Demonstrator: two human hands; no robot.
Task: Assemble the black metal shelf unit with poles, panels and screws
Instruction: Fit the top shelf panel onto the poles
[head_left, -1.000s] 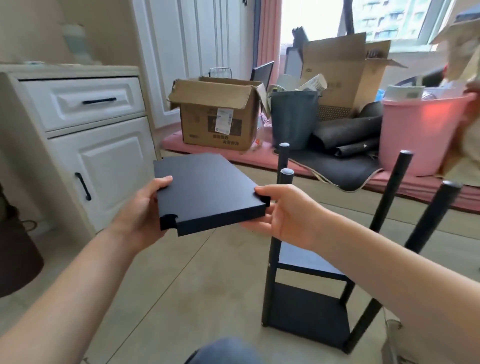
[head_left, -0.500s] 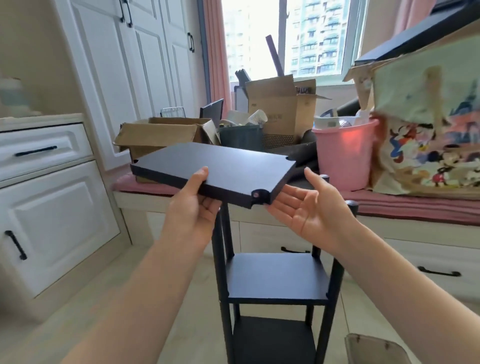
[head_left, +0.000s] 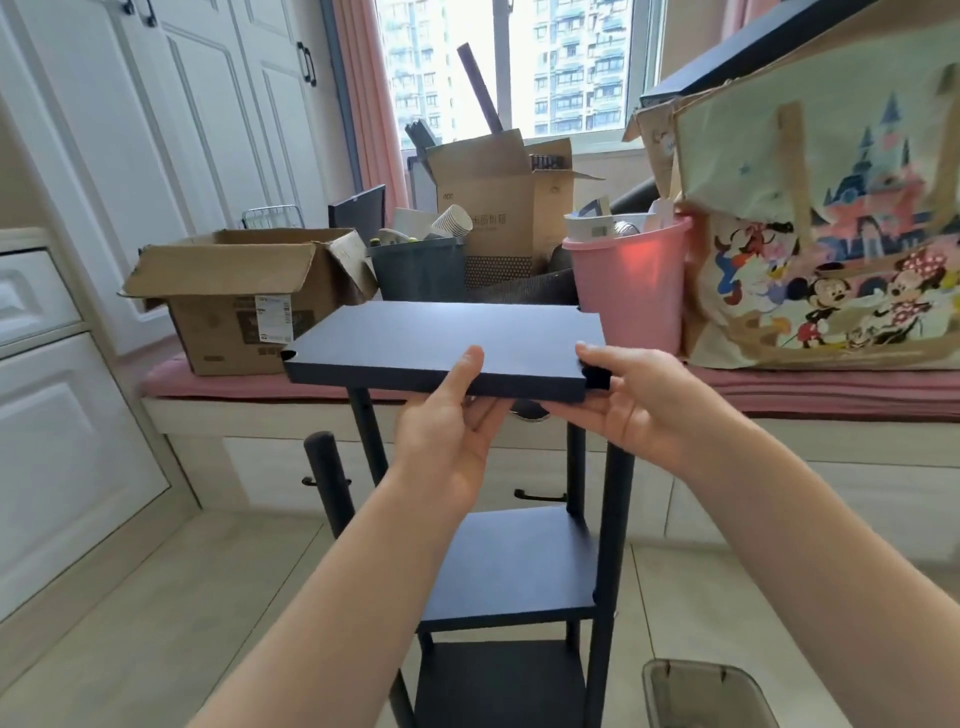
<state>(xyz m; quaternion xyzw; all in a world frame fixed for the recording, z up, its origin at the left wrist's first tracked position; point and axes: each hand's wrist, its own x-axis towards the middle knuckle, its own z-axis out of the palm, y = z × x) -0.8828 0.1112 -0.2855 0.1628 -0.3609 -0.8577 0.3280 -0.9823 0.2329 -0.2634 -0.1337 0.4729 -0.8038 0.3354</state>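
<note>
- Left hand (head_left: 448, 431) grips the near edge of one loose black panel (head_left: 447, 347), thumb on top, fingers beneath; right hand (head_left: 636, 402) pinches its near right notched corner
- Panel is held roughly level above the shelf unit (head_left: 511, 587)
- Two fitted panels and four upright poles show in the unit; near left pole (head_left: 328, 486) stands bare
</note>
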